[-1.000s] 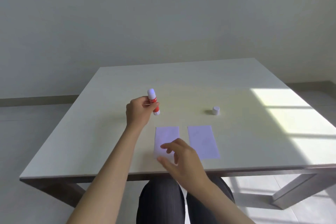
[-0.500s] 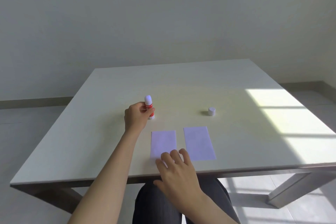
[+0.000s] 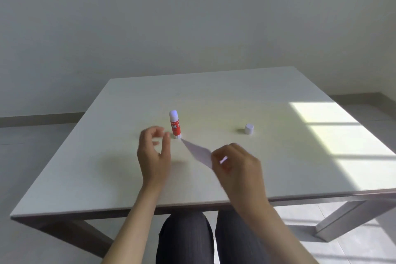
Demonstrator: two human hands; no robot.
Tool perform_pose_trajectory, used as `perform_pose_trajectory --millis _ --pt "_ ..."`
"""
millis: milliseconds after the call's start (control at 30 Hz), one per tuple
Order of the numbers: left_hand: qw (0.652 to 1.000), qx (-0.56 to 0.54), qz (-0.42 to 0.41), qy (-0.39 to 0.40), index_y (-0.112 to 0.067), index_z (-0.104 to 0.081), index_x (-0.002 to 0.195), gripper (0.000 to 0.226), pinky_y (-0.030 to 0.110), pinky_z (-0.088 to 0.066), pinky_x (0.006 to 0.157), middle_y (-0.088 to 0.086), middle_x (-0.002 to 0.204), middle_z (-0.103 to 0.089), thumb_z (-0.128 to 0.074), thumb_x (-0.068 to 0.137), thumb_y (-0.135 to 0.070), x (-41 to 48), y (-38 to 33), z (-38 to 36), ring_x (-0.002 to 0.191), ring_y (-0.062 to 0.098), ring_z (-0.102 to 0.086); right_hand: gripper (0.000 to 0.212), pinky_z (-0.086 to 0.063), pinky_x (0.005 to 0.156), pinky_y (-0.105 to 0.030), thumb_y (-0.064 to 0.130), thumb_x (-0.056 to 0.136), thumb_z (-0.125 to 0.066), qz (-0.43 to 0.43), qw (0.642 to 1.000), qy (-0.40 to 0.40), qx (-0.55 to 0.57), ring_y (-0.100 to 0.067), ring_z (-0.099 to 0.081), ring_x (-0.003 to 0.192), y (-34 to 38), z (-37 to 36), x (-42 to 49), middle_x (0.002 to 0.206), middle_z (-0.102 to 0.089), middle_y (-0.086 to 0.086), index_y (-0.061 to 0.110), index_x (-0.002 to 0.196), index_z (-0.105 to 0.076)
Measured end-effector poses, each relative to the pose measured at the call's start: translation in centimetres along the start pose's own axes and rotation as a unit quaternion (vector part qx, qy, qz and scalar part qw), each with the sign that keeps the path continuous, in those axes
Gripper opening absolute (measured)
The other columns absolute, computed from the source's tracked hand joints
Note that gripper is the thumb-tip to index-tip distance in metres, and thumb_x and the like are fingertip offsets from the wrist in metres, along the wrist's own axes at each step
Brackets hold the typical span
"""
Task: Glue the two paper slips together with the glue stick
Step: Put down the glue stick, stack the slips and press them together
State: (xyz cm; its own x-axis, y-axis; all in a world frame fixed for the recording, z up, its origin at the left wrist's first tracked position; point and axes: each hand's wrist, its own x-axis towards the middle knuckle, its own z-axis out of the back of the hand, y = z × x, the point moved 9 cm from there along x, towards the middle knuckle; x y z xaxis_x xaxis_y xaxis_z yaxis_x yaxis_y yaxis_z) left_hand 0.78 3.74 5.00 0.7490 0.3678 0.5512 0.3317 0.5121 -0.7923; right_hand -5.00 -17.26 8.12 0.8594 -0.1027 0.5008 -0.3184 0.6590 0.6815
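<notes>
A red glue stick [image 3: 175, 124] with its white glue tip bared stands upright on the white table [image 3: 214, 96]. Its white cap [image 3: 249, 129] sits apart to the right. My right hand [image 3: 235, 165] pinches a pale paper slip [image 3: 198, 152] lifted off the table, its far corner pointing at the glue stick's base. The second slip is hidden behind my right hand or the raised slip. My left hand [image 3: 155, 152] hovers just left of the glue stick, fingers curled apart, holding nothing.
A bright patch of sunlight [image 3: 342, 146] falls on the table's right side. The table's near edge [image 3: 128, 210] runs above my lap. My dark trousers [image 3: 205, 240] show below it. A plain wall stands behind.
My left hand has let go of the glue stick, which now stands by itself. My right hand has picked a paper slip up off the table and raised it.
</notes>
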Motion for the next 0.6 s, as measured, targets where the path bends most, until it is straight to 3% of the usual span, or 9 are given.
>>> perform_pose_trajectory --millis 100,167,300,400,600 --pt "0.994 -0.019 0.044 0.099 -0.029 -0.059 0.075 0.015 0.005 -0.039 0.063 -0.012 0.075 -0.066 -0.057 0.087 -0.021 -3.4 0.1 -1.8 0.072 -0.001 -0.058 0.014 -0.044 0.05 -0.011 0.004 0.079 -0.064 -0.141 0.972 0.002 0.186 -0.01 -0.062 0.045 -3.3 0.6 0.8 0.051 -0.065 -0.001 0.01 0.066 -0.063" --pt "0.989 0.002 0.051 0.14 -0.023 -0.062 0.07 0.019 0.004 -0.039 0.063 -0.011 0.07 -0.067 -0.06 0.088 -0.019 -5.3 0.2 -2.8 0.07 -0.001 -0.059 0.011 -0.05 0.053 -0.017 0.005 0.081 -0.063 -0.201 0.943 0.01 0.266 -0.016 -0.067 0.047 -4.8 0.1 0.4 0.052 -0.067 -0.004 0.006 0.069 -0.062" --pt "0.99 0.02 0.08 0.119 -0.019 -0.064 0.067 0.02 0.002 -0.036 0.068 -0.01 0.069 -0.069 -0.06 0.087 -0.022 -6.4 0.3 -3.0 0.073 0.005 -0.061 0.012 -0.053 0.052 -0.022 0.002 0.081 -0.059 -0.241 0.927 -0.013 0.288 -0.022 -0.07 0.05 -6.1 -0.1 -0.5 0.057 -0.069 -0.005 0.005 0.07 -0.06" --pt "0.978 -0.042 0.144 0.145 -0.019 -0.067 0.063 0.027 0.007 -0.041 0.065 -0.009 0.064 -0.071 -0.059 0.088 -0.028 -7.0 0.3 -3.9 0.069 0.004 -0.064 0.01 -0.054 0.051 -0.024 -0.002 0.083 -0.057 -0.279 0.884 -0.021 0.376 -0.029 -0.07 0.054 -6.6 -0.5 -1.0 0.068 -0.067 -0.02 0.0 0.074 -0.059" --pt "0.942 -0.192 0.255 0.101 -0.017 -0.071 0.07 0.019 0.005 -0.045 0.061 -0.01 0.069 -0.074 -0.062 0.086 -0.023 -6.6 -0.1 -4.2 0.069 0.001 -0.068 0.016 -0.057 0.057 -0.028 -0.003 0.086 -0.055 -0.319 0.827 -0.02 0.462 -0.032 -0.071 0.062 -7.3 -1.4 -2.2 0.059 -0.068 -0.008 0.005 0.072 -0.056"
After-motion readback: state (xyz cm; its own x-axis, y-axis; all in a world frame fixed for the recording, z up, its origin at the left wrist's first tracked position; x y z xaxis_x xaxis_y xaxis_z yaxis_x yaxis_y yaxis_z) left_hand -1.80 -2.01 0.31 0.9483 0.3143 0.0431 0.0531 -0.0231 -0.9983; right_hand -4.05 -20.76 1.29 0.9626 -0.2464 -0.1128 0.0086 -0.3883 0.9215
